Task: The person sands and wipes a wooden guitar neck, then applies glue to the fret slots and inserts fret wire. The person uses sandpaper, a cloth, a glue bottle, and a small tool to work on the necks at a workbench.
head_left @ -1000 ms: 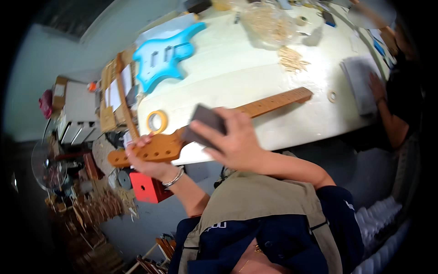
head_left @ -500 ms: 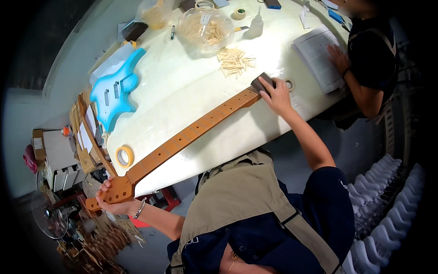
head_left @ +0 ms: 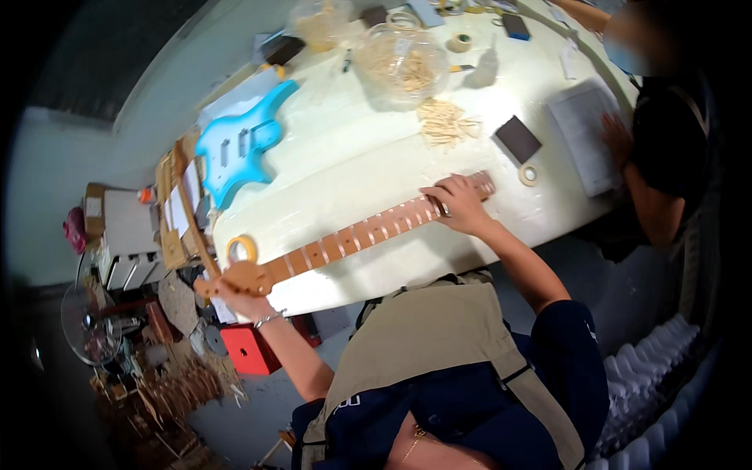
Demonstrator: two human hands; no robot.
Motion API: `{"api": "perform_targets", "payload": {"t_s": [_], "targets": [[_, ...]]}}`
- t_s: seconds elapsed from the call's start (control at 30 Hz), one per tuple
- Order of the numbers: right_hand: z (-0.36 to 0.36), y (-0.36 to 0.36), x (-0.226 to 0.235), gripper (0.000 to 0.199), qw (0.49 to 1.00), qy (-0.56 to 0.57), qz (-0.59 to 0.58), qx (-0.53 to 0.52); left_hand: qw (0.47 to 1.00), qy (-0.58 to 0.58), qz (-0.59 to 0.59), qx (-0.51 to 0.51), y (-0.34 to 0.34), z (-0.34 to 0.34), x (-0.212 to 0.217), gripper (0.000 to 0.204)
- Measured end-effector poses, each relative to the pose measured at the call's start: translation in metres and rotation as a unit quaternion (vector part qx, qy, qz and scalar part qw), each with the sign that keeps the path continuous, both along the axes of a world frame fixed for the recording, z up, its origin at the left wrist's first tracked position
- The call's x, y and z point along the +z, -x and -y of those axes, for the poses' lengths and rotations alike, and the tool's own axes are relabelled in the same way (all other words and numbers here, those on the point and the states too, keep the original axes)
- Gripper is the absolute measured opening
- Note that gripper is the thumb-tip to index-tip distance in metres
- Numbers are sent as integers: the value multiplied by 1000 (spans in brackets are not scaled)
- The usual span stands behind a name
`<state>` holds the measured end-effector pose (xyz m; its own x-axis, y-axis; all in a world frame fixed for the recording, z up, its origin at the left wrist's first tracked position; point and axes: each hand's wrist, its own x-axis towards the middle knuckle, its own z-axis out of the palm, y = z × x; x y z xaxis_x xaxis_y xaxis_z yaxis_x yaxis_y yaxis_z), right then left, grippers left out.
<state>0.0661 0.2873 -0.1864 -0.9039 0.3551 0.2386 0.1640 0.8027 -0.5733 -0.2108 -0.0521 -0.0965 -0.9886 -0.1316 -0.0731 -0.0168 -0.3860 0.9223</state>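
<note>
A brown wooden guitar neck point(head_left: 341, 245) slants across the near side of the table, its pale fret lines facing up. My left hand point(head_left: 244, 301) is closed around the headstock point(head_left: 249, 276) from below. Toward the other end, my right hand point(head_left: 464, 210) wraps over the neck, fingers across the fretboard and slightly blurred. Beyond that hand, a dark sanding block point(head_left: 518, 140) rests flat on the table. Close to it lie a small tape roll point(head_left: 529, 166) and a pile of thin wooden sticks point(head_left: 446, 125).
A light-blue guitar body point(head_left: 262, 137) lies at the left, with a yellow tape roll point(head_left: 251, 247) near the headstock. Farther back are a bag of sticks point(head_left: 384, 66) and a squeeze bottle point(head_left: 486, 69). At the right, a co-worker's hand point(head_left: 616, 133) touches papers point(head_left: 576, 149).
My right hand has let go of the sanding block, now on the table, and has taken hold of the neck. The neck looks turned, its fret lines now brighter. The whole view has shifted.
</note>
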Motion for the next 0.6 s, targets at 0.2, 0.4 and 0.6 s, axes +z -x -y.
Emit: {"api": "perform_targets", "payload": {"t_s": [0.2, 0.4, 0.6], "targets": [[-4, -12, -9, 54, 993, -59, -25, -102, 989, 21, 72, -129, 72, -1, -91, 24], [-3, -16, -12, 63, 989, -55, 1, -138, 968, -149, 141, -142, 103, -30, -110, 33], [3, -20, -1, 64, 988, -30, 34, -146, 914, -307, 68, -257, 113, -28, -117, 43]]}}
